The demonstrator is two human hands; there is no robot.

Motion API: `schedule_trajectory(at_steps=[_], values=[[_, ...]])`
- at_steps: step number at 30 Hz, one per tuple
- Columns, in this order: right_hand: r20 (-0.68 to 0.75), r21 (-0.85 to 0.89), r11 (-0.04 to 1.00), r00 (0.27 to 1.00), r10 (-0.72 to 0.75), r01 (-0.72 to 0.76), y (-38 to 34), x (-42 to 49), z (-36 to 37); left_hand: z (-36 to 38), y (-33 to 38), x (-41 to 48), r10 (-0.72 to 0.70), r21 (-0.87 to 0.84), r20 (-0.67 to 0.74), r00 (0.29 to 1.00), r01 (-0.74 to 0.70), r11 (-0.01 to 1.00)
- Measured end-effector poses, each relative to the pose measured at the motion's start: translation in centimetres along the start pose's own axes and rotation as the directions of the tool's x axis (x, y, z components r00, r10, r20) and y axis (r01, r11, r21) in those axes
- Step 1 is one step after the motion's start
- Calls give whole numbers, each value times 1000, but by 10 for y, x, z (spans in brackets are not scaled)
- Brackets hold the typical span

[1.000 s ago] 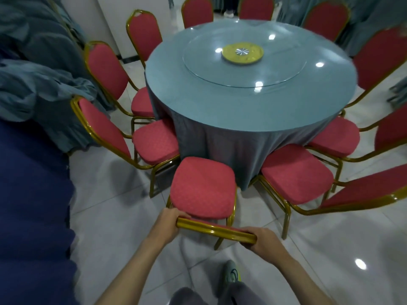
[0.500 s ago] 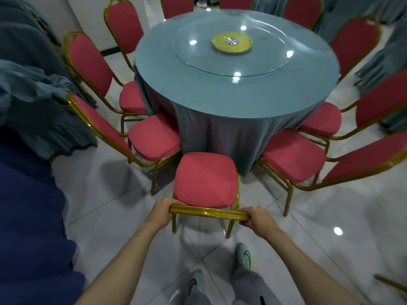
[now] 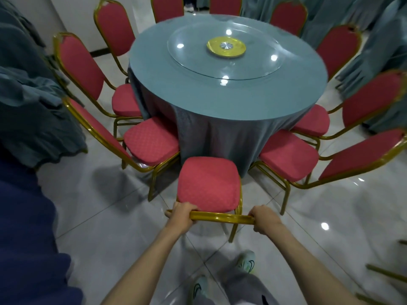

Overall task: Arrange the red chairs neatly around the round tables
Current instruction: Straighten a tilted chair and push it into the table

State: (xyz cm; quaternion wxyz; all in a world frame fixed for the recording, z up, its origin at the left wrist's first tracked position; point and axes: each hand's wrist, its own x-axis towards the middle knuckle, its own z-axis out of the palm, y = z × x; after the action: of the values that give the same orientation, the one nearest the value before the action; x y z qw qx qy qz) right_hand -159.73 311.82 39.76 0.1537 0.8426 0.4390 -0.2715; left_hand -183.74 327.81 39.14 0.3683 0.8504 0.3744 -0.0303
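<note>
At the near side of the ring, left hand (image 3: 179,216) and right hand (image 3: 263,220) curl tightly round the glossy gold tube rail (image 3: 220,217) of a red chair (image 3: 209,183). Its quilted, rounded-square seat sits near the round table (image 3: 220,102) and its draped grey cloth, between two neighbouring chairs (image 3: 152,142), with narrow gaps either side. Shiny tiled floor (image 3: 110,227) lies open behind.

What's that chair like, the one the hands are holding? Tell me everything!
The chair has a padded red seat with a quilted diamond pattern and a shiny gold frame that looks like metal. It is upright on the tiled floor and faces the table, with its seat front right by the hanging cloth. The left hand and right hand both curl around the back's top bar.
</note>
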Motion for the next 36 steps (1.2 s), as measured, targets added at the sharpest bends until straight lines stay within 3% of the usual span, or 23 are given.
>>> schedule_trajectory(at_steps=[7, 15, 24, 36], values=[[88, 47, 998, 995, -54, 50, 0, 10, -10, -4, -5, 11, 59, -21, -61, 996, -60, 998], [-133, 117, 993, 990, 41, -26, -14, 10, -5, -16, -1, 36, -43, 119, -32, 999, 47, 992], [-175, 63, 997, 983, 46, -35, -15, 3, -11, -11, 2, 41, -9, 129, -35, 999, 14, 992], [-185, 151, 988, 981, 57, -29, 2, 38, -33, -22, 12, 102, -56, 128, 17, 998, 54, 990]])
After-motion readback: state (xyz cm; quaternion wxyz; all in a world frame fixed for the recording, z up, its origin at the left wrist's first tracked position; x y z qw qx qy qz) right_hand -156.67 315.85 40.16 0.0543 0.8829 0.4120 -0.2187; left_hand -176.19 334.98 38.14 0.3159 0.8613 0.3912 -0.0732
